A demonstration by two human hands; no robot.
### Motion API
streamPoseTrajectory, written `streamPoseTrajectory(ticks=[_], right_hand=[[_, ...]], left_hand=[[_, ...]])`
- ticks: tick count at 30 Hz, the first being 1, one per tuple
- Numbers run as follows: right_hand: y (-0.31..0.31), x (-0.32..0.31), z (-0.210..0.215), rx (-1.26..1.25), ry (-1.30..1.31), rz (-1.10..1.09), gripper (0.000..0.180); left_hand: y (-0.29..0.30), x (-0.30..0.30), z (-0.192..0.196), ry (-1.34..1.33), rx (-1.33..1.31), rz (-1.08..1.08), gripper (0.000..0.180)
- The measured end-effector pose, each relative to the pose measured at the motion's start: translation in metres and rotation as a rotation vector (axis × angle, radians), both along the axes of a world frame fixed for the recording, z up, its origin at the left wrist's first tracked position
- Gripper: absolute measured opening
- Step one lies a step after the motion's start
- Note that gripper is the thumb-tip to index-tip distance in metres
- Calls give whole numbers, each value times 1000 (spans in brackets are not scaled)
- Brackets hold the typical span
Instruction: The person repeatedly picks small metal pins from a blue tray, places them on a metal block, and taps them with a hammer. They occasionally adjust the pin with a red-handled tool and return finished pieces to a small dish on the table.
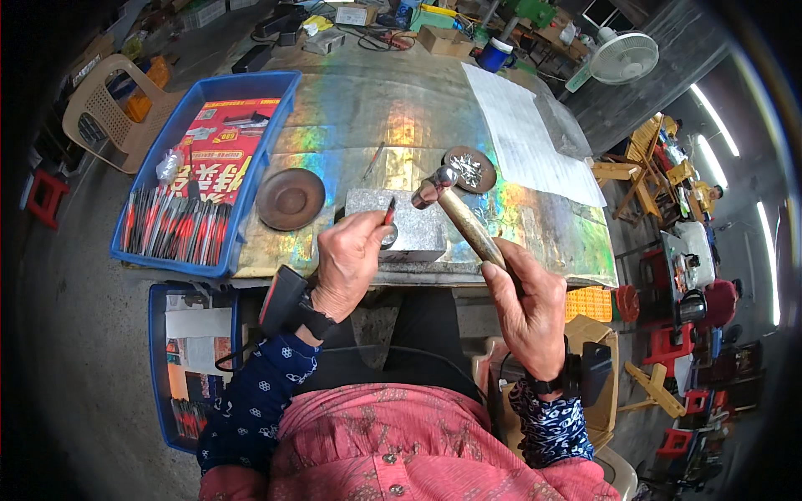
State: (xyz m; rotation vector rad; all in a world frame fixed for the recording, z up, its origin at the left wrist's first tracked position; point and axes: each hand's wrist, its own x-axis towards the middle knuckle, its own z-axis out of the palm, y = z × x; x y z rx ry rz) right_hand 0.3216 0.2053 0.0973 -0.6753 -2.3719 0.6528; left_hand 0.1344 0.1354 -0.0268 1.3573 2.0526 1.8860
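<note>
My right hand [530, 306] is wrapped round the wooden handle of a ball-peen hammer [469, 224], its metal head raised above the right side of a grey metal block [407, 210]. Between the fingertips of my left hand [349, 257] is a slim red-and-black piece [390, 212], held upright over the block's left part. A shiny round bit shows just below those fingers; its kind I cannot make out. Beyond the hammer head sits a brown dish [488, 159] with many small silvery metal pins [467, 171]. Another brown dish [291, 199] lies left of the block.
A blue tray [286, 100] at the left holds rows of slim red-and-black pieces [177, 227]. A thin tool [373, 161] lies behind the block. White sheets [526, 125] cover the table's right side. A second blue tray [159, 351] stands below, and a fan [622, 58] at the far right.
</note>
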Motion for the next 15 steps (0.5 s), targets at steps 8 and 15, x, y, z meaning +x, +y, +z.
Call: streamPoseTrajectory(ticks=[8, 15], right_hand=[[15, 1, -49, 134, -55, -150, 22], [19, -6, -87, 295, -132, -246, 26]], left_hand=[[-11, -25, 15, -744, 211, -304, 14], [-25, -32, 21, -873, 231, -310, 17]])
